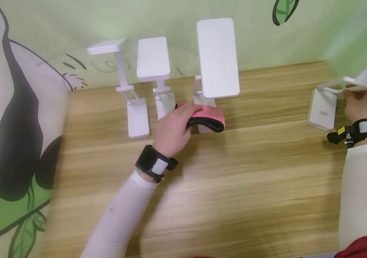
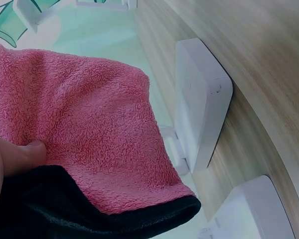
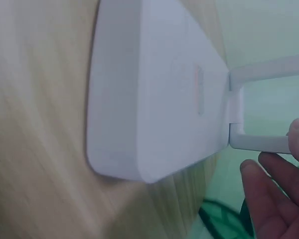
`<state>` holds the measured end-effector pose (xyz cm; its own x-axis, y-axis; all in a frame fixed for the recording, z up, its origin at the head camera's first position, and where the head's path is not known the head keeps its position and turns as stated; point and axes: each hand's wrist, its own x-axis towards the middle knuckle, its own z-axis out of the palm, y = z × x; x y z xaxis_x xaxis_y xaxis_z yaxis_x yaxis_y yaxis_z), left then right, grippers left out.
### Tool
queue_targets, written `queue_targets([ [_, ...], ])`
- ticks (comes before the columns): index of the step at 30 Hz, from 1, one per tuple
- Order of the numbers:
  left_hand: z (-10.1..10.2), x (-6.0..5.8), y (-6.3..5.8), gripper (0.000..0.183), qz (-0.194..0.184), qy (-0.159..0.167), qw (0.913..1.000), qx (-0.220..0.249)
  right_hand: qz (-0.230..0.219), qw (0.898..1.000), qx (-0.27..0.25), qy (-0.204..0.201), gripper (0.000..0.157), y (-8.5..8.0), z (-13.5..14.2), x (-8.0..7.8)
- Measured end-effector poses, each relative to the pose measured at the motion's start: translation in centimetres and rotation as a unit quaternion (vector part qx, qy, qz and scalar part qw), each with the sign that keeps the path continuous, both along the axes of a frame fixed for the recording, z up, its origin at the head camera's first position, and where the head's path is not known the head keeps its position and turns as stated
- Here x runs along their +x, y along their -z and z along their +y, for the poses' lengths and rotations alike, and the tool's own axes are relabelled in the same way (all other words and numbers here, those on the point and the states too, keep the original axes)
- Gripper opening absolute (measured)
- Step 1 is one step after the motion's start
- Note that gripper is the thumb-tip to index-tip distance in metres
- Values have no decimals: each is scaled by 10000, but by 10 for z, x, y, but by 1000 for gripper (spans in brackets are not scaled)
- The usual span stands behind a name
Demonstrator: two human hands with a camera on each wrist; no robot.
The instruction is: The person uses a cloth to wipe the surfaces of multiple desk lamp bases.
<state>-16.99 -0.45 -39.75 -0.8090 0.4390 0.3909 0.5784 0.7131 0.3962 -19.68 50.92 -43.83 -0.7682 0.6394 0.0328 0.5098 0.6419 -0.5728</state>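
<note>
My left hand (image 1: 173, 130) grips a folded cloth (image 1: 211, 112), fluffy pink on one face with a black side. The cloth hangs in front of the base of a white folding phone stand (image 1: 219, 57) and hides part of it. Up close in the left wrist view, a thumb (image 2: 25, 155) presses on the pink pile. At the far right, my right hand (image 1: 364, 105) pinches the hinged arm of another white stand (image 1: 321, 107). In the right wrist view this stand's base (image 3: 174, 99) lies on the wood, with thumb and fingers around one arm bar (image 3: 261, 143).
Two more white stands, one at the left (image 1: 138, 118) and one beside it (image 1: 153, 59), stand along the wall. Wood-grain tabletop (image 1: 235, 186) spreads in front of them. The green wall (image 1: 251, 36) behind carries a cartoon mural with a black-and-white figure at the left.
</note>
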Motion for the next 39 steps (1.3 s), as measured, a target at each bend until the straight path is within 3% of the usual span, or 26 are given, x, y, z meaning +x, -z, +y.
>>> queue_targets([
  [5,1,2,-1,36,31,146,9999,-36,340,9942,629,-807,44,3,-24,-8],
  [10,7,7,0,44,-38,272,9994,-194,431,9849,652,-1543,48,6,-66,-24],
  [19,16,11,3,48,-143,421,9985,-330,424,9695,554,-2351,52,1,-150,-49],
  [26,21,11,5,49,-121,445,9984,-314,560,9628,451,-2606,52,3,-167,-56],
  [31,29,9,5,46,-170,468,9983,-312,103,9585,336,-2830,58,-12,-168,-43],
  [34,36,7,5,41,-174,416,9983,-372,-591,9399,484,-3328,65,-35,-175,-18],
  [37,45,5,5,36,-183,352,9980,-496,-1191,8990,434,-4192,69,-58,-189,12],
  [39,52,4,6,33,-128,344,9973,-630,-1316,8699,262,-4747,72,-68,-203,31],
])
